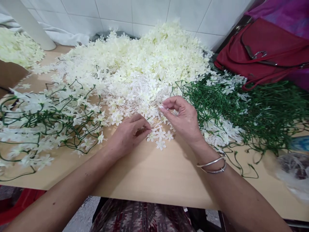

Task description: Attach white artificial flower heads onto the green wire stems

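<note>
My left hand (131,133) is low over the table, thumb and fingertips pinched together beside a small group of loose white artificial flowers (160,134). Whatever lies between those fingertips is hidden. Slightly higher and to the right, my right hand (184,117) pinches a small white flower piece between thumb and forefinger. Two silver bangles (213,165) circle that wrist. Just beyond both hands rises a big heap of cream-white artificial flowers (145,58), with thin white stalks (140,84) showing at its front.
Green stems bearing white flowers (70,119) spread over the left side. Bare green plastic stems (267,112) pile up on the right, near a red handbag (263,48). A clear plastic bag (294,170) sits by the right edge. White tiles (149,11) back the wooden table (154,180).
</note>
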### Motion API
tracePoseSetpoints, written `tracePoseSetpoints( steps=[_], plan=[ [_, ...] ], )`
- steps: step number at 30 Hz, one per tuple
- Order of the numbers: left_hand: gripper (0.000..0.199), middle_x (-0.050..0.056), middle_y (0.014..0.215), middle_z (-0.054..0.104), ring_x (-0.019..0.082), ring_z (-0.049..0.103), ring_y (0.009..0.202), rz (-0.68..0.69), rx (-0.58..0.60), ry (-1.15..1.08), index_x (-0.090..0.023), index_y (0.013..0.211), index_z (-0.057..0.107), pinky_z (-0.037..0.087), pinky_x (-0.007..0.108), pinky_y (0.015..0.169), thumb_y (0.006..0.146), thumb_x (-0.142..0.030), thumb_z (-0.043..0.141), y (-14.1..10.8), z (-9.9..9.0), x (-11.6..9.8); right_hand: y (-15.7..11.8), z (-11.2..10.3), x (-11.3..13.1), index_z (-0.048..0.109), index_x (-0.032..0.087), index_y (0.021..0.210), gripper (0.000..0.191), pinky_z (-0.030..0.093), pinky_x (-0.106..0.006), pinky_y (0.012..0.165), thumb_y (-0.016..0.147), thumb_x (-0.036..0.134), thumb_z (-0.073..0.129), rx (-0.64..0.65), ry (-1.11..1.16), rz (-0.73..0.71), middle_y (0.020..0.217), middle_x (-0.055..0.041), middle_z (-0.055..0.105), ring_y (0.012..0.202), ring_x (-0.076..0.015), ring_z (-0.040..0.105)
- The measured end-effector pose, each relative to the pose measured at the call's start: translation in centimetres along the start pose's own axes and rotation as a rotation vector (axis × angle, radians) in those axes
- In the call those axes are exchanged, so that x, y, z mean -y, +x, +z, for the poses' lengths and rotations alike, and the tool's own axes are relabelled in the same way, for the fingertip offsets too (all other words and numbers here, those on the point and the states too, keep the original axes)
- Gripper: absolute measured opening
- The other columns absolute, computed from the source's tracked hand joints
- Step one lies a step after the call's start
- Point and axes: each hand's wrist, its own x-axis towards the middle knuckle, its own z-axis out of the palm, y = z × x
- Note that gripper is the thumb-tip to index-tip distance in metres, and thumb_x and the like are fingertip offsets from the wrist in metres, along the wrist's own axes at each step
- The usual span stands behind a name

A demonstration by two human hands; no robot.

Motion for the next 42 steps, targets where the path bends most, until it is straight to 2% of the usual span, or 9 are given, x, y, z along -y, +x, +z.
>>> tracePoseSetpoints(
  steps=[4,7,11,15,18,24,31,36,42],
  plan=[
    [0.008,0.001,0.082,0.068,0.014,0.058,0.068,-0.135,-0.232,-0.014,-0.021,0.090,0.071,0.046,0.026,0.066,0.096,-0.027,0.067,0.0,-0.4,-0.3,-0.2,0.4,0.5,0.074,0.022,0.084,0.005,0.054,-0.034,0.081,0.082,0.022,0.079,0.057,0.110,0.059,0.083,-0.0006,0.074,0.080,-0.0185,0.067],
    [0.014,-0.001,0.070,0.066,0.013,0.054,0.059,-0.274,-0.311,-0.116,-0.022,0.092,0.072,0.042,0.027,0.059,0.095,-0.036,0.069,0.0,-0.5,-0.4,-0.5,0.9,1.2,0.075,0.022,0.083,0.005,0.054,-0.034,0.080,0.082,0.022,0.079,0.070,0.168,0.068,0.083,-0.0012,0.073,0.079,-0.0185,0.066],
    [0.020,0.000,0.069,0.069,0.013,0.060,0.062,-0.367,-0.320,-0.370,-0.020,0.092,0.070,0.044,0.025,0.058,0.094,-0.040,0.071,0.0,-0.4,-0.3,-1.1,1.4,1.9,0.071,0.023,0.083,0.008,0.052,-0.034,0.079,0.082,0.020,0.079,0.073,0.216,0.055,0.081,-0.0001,0.070,0.079,-0.0176,0.064],
    [0.021,0.000,0.067,0.069,0.013,0.062,0.060,-0.373,-0.311,-0.477,-0.020,0.091,0.071,0.046,0.024,0.059,0.092,-0.040,0.075,0.2,-0.3,-0.6,-1.4,1.7,2.1,0.066,0.023,0.082,0.012,0.050,-0.032,0.076,0.083,0.021,0.078,0.125,0.190,0.054,0.080,0.0010,0.066,0.078,-0.0165,0.061],
    [0.022,-0.001,0.066,0.068,0.012,0.061,0.059,-0.368,-0.306,-0.501,-0.019,0.091,0.073,0.046,0.023,0.057,0.090,-0.040,0.078,0.2,-0.3,-0.9,-1.5,1.8,2.1,0.063,0.022,0.084,0.014,0.049,-0.030,0.071,0.082,0.021,0.077,0.155,0.196,0.085,0.078,0.0021,0.064,0.074,-0.0148,0.060],
    [0.019,-0.001,0.065,0.068,0.011,0.060,0.057,-0.370,-0.298,-0.556,-0.018,0.089,0.076,0.046,0.022,0.055,0.086,-0.036,0.081,0.5,-0.2,-1.1,-1.8,2.2,2.2,0.061,0.023,0.091,0.018,0.049,-0.029,0.071,0.081,0.017,0.075,0.077,0.176,0.102,0.075,0.0041,0.064,0.071,-0.0135,0.061],
    [0.018,-0.001,0.064,0.069,0.012,0.064,0.058,-0.400,-0.316,-0.615,-0.017,0.089,0.077,0.050,0.021,0.057,0.084,-0.033,0.082,0.8,-0.3,-1.1,-1.9,2.7,2.4,0.059,0.023,0.095,0.025,0.048,-0.028,0.069,0.078,0.020,0.077,0.023,0.306,0.201,0.072,0.0060,0.064,0.067,-0.0118,0.060],
    [0.017,-0.001,0.062,0.069,0.011,0.062,0.056,-0.383,-0.332,-0.610,-0.017,0.086,0.077,0.049,0.021,0.054,0.082,-0.032,0.084,0.9,-0.2,-1.2,-1.8,2.7,2.4,0.062,0.022,0.102,0.028,0.048,-0.028,0.066,0.079,0.024,0.078,0.106,0.366,0.276,0.070,0.0061,0.067,0.063,-0.0117,0.059],
    [0.019,-0.002,0.061,0.068,0.010,0.063,0.055,-0.356,-0.302,-0.667,-0.017,0.085,0.075,0.052,0.019,0.056,0.084,-0.034,0.084,1.2,-0.3,-1.1,-1.5,2.6,2.0,0.068,0.019,0.110,0.033,0.048,-0.028,0.068,0.080,0.026,0.079,0.116,0.395,0.292,0.074,0.0043,0.067,0.068,-0.0121,0.060]
  ],
)
